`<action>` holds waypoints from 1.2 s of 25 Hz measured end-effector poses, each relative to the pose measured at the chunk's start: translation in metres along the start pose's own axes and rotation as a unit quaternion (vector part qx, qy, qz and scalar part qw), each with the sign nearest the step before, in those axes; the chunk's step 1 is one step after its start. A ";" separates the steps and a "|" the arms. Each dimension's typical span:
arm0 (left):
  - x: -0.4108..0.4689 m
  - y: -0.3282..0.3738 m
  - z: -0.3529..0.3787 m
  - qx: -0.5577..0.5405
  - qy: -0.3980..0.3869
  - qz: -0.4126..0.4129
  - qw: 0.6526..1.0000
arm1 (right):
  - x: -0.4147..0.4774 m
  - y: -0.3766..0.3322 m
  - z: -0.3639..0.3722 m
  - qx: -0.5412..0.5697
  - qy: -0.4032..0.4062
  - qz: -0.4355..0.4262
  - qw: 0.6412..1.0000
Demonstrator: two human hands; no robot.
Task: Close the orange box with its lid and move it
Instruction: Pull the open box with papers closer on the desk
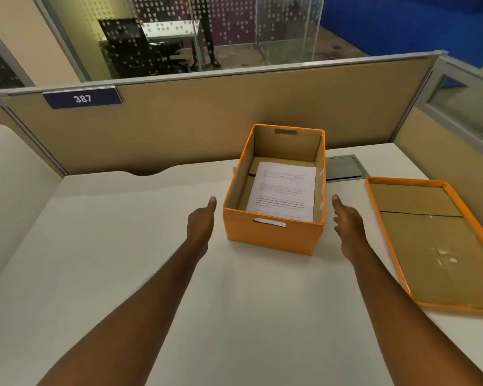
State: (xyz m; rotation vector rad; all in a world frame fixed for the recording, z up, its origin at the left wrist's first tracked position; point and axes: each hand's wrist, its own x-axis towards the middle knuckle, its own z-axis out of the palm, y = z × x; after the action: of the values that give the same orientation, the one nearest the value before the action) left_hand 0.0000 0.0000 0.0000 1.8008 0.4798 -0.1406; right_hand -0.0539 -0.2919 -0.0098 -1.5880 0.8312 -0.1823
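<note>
- On desk [123, 274], centre: box [273, 235] open, papers [283, 190] inside, long axis running away from viewer.
- Right of box, well apart: lid [435, 246] lying inside-up, long axis roughly parallel to box.
- Left hand [201, 224] and right hand [347, 224]: both open, empty, flanking box, not touching.
- Judged: right hand nearer lid; reach goes rightward.

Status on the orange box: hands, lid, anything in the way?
Left hand and right hand open, flanking the orange box, neither touching. Box open, paper inside. Lid upturned on desk, right of box. Nothing between.
</note>
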 end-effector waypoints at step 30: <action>-0.089 -0.047 -0.047 0.001 0.003 -0.008 1.000 | -0.105 0.031 0.011 -0.056 -0.097 -0.052 0.992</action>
State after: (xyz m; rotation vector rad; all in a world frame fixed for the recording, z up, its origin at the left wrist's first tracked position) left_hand -0.1067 0.0321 0.0014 1.7999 0.4979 -0.1463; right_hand -0.1369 -0.2189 -0.0053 -1.7256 0.6178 -0.0544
